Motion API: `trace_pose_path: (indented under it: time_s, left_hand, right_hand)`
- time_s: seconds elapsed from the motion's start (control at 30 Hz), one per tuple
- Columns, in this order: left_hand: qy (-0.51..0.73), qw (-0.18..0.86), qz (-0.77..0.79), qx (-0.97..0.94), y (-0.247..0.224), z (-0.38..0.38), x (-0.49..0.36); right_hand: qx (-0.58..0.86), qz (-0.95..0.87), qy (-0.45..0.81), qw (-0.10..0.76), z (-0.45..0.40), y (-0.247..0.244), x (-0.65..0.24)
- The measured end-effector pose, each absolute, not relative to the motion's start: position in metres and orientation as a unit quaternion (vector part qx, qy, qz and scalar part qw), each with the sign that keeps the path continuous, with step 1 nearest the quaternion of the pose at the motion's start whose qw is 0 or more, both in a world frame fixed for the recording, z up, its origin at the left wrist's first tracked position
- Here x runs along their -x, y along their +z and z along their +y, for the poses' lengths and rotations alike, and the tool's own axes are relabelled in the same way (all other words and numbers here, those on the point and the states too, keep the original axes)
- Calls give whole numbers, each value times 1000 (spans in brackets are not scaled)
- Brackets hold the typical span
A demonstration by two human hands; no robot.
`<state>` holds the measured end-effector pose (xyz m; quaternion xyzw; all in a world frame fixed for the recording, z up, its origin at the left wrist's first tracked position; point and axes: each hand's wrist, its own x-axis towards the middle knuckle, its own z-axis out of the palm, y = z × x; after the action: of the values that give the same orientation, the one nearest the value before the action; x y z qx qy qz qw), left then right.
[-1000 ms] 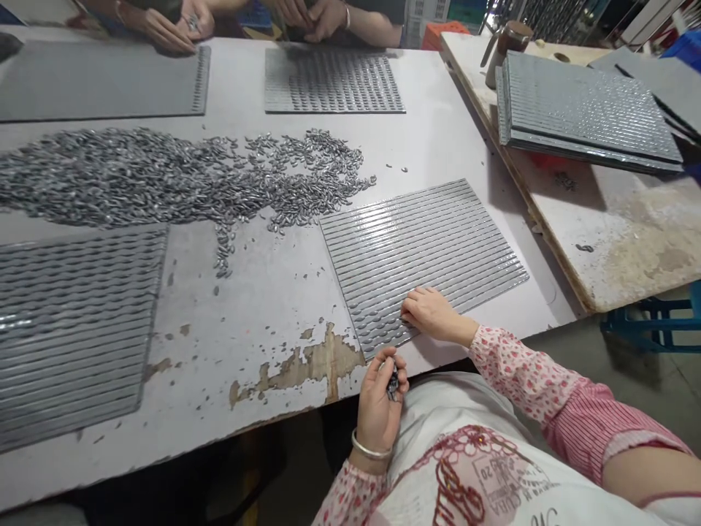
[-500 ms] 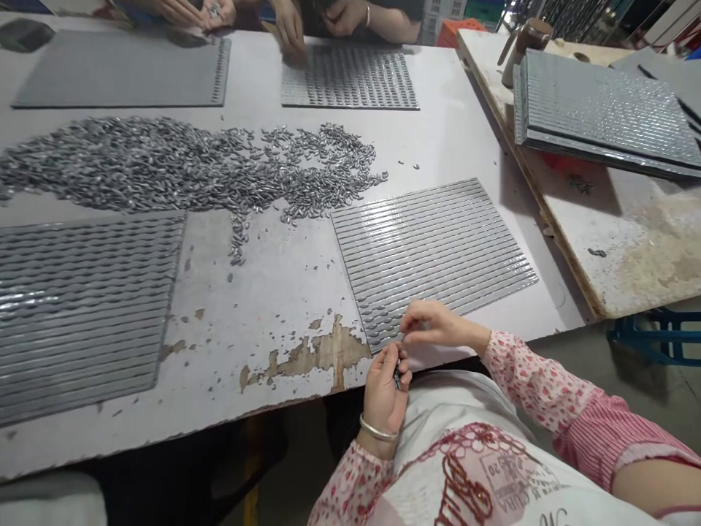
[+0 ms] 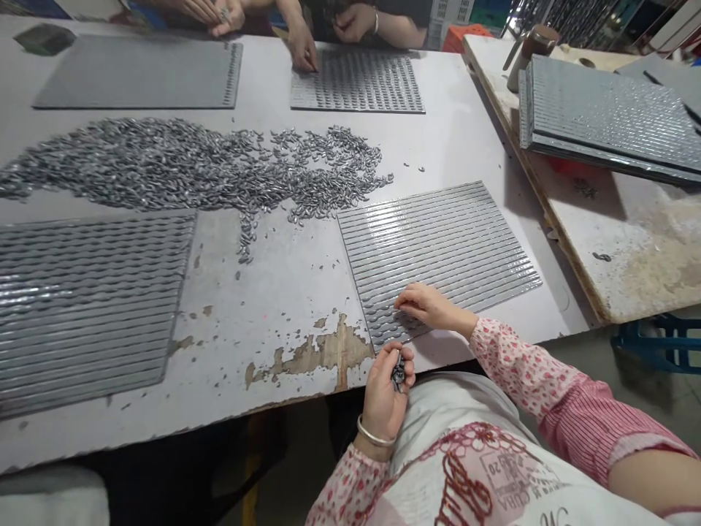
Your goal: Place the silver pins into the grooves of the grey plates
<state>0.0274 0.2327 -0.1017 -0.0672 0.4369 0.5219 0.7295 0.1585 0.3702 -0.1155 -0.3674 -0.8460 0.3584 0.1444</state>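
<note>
My left hand (image 3: 386,387), with a bangle at the wrist, is curled palm up at the table's front edge. Several small dark metallic pieces (image 3: 398,372) lie in its fingers. Over the lower left part of a grey ridged board (image 3: 438,241) is my right hand (image 3: 430,305), its fingers bent down and pressed together at the surface. Whatever those fingertips hold is hidden. Wavy rows show near the board's lower left corner, straight ridges across the rest.
A long heap of metallic pieces (image 3: 164,164) lies mid-table. Another ridged board (image 3: 87,307) is at left. Across the table, people's hands (image 3: 304,47) work by two boards. At right, stacked boards (image 3: 607,109) and a flask (image 3: 534,51) stand on a side table (image 3: 646,270).
My right hand has moved up and left, away from my left hand and onto the board. The pieces in my left hand show more. The view has shifted slightly.
</note>
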Motion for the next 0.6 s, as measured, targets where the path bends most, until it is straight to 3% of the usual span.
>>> trace_pose_path:
  time_s: [0.33, 0.5, 0.6]
  left_hand:
    - [507, 736, 447, 42, -106, 230, -25]
    - [522, 731, 435, 57, -103, 231, -26]
    - [536, 725, 427, 67, -102, 233, -26]
  right_hand:
    - [392, -886, 243, 45, 369, -123, -145]
    - [397, -884, 239, 60, 370, -123, -145]
    - [379, -861, 321, 110, 365, -113, -150]
